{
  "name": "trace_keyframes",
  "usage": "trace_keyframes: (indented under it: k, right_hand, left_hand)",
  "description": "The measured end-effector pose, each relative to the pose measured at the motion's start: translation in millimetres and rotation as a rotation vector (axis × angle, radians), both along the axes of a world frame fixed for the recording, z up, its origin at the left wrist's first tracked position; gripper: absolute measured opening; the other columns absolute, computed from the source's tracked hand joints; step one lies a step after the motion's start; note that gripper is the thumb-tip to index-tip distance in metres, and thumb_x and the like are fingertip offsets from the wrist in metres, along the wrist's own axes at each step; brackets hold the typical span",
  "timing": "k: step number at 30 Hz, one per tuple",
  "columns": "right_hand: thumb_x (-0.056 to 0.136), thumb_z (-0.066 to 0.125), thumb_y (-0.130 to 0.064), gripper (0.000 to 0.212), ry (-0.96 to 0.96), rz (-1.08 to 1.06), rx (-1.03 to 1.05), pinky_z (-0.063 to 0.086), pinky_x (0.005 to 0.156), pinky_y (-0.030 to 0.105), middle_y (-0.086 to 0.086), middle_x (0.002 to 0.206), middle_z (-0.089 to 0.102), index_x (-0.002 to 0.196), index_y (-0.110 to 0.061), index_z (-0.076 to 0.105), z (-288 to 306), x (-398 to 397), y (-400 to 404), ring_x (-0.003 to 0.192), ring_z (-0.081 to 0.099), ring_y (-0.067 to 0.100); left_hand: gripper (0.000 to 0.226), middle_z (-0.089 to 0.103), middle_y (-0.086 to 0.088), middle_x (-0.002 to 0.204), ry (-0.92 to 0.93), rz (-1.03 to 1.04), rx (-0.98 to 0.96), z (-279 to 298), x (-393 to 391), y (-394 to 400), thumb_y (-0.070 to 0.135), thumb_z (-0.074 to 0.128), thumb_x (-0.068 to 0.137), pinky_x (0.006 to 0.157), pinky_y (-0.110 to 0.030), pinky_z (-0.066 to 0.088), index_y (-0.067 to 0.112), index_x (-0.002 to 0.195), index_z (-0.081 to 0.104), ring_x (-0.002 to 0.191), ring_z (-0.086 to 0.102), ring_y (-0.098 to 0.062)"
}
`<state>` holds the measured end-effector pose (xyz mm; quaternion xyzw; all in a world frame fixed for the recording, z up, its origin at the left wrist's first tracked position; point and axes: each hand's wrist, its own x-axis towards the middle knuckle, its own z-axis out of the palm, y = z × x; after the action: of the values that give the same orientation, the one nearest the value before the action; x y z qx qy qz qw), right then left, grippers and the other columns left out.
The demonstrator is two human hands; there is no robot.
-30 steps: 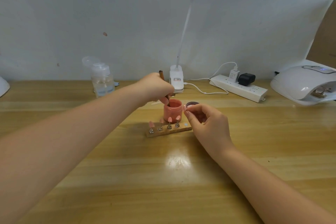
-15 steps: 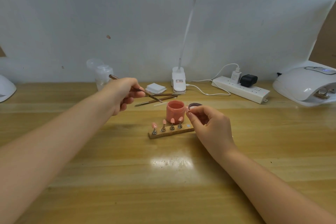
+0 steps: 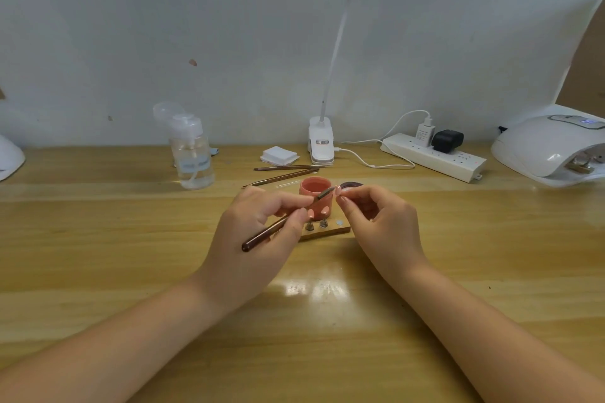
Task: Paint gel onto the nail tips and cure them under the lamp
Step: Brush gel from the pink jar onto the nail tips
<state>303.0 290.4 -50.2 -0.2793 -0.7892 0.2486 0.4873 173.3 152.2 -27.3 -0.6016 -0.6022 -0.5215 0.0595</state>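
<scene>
My left hand [image 3: 252, 239] grips a brown gel brush [image 3: 262, 234], whose tip points right and reaches a small nail tip [image 3: 340, 190]. My right hand [image 3: 379, 222] pinches that nail tip between thumb and forefinger, just above the table. Behind the hands stands an open pink gel pot [image 3: 316, 191]. A wooden holder strip [image 3: 330, 232] lies in front of it with nail tips [image 3: 319, 213] on metal stands; my left hand hides its left part. The white curing lamp [image 3: 550, 147] sits at the far right.
Two more brushes [image 3: 284, 172] lie behind the pot, by a pad stack [image 3: 279, 154]. A clear pump bottle [image 3: 191, 154] stands at back left, a desk lamp base [image 3: 321, 144] at centre, a power strip [image 3: 432, 157] to its right. A dark lid [image 3: 352, 186] lies beside the pot.
My left hand has brought the brush from the back left down to the centre. Its tip now meets the nail tip, which my right hand has lifted off the holder.
</scene>
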Motion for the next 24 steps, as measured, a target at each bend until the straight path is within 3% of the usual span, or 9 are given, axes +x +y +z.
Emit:
trace_keyframes:
  k: [4,7,15,20,24]
  right_hand:
    - [0.085,0.071,-0.011,0.009,-0.008,0.005,0.011,0.054,0.07,0.029,-0.002,0.082,0.07,0.094,-0.009,0.072,-0.1,0.3,0.4,0.074,0.064,0.009]
    - [0.085,0.072,-0.011,0.009,-0.005,0.003,0.019,0.054,0.07,0.028,-0.002,0.082,0.07,0.094,-0.009,0.072,0.0,0.3,0.2,0.074,0.065,0.009]
    - [0.085,0.072,-0.01,0.008,-0.01,0.008,0.021,0.054,0.069,0.03,-0.002,0.081,0.069,0.093,-0.01,0.072,0.0,0.2,-0.3,0.074,0.064,0.01]
    - [0.084,0.072,-0.01,0.009,-0.003,0.016,0.022,0.054,0.07,0.029,-0.001,0.082,0.07,0.093,-0.01,0.072,0.0,0.9,-0.6,0.074,0.065,0.009]
    - [0.085,0.071,-0.01,0.01,-0.008,0.029,0.016,0.054,0.071,0.028,-0.002,0.082,0.07,0.094,-0.011,0.072,0.1,1.0,-0.7,0.075,0.065,0.008]
  left_hand:
    - [0.014,0.067,0.019,0.083,-0.065,-0.01,0.025,-1.2,-3.0,-1.6,0.03,0.057,0.086,0.073,-0.014,0.04,0.034,0.094,0.068,0.087,0.06,-0.009]
    - [0.02,0.069,0.019,0.087,-0.065,-0.022,0.034,0.9,-0.3,-2.2,0.036,0.054,0.087,0.074,-0.014,0.04,0.034,0.1,0.068,0.089,0.061,-0.01]
    - [0.021,0.069,0.014,0.082,-0.111,-0.032,0.032,-0.6,0.9,-2.2,0.036,0.051,0.086,0.072,-0.017,0.043,0.028,0.094,0.069,0.084,0.062,-0.011]
    - [0.015,0.07,0.012,0.084,-0.113,-0.019,-0.018,-3.0,2.8,-1.2,0.026,0.058,0.086,0.076,-0.024,0.046,0.029,0.095,0.07,0.089,0.062,-0.012]
    - [0.019,0.068,0.014,0.081,-0.12,-0.032,0.02,-0.6,2.3,-3.8,0.037,0.051,0.084,0.073,-0.017,0.043,0.031,0.092,0.068,0.085,0.062,-0.012]
